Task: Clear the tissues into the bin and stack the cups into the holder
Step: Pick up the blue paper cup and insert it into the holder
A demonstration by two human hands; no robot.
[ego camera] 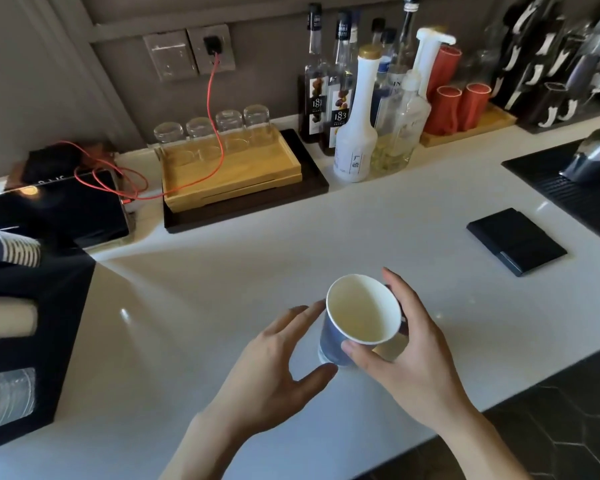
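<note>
From the head view, my right hand (pixel 406 358) grips a cup (pixel 357 323), a blue paper one with a pale, empty inside. My thumb presses its near wall and my other fingers (pixel 394 289) wrap round the far side. The cup tilts, its mouth turned up toward me and its base down to the left. I cannot tell whether the base touches the white bench (pixel 222 289) or hangs just above it.

My left hand (pixel 274 372) is open, fingers spread. Its fingertips lie just beside the cup's left wall, the thumb just under the cup's base; I cannot tell whether they touch it.

Well to the left of my left fingers, at the bench's edge, stands the black holder (pixel 59 341), with a stack of striped cups (pixel 18 251) lying sideways in its top slot and clear ones lower down.

Beyond my right fingers, to the right, a black folded pad (pixel 516 240) lies flat on the bench. Far beyond both hands a wooden tray (pixel 243 168) carries upturned glasses (pixel 229 123), with bottles (pixel 357 116) to its right.
</note>
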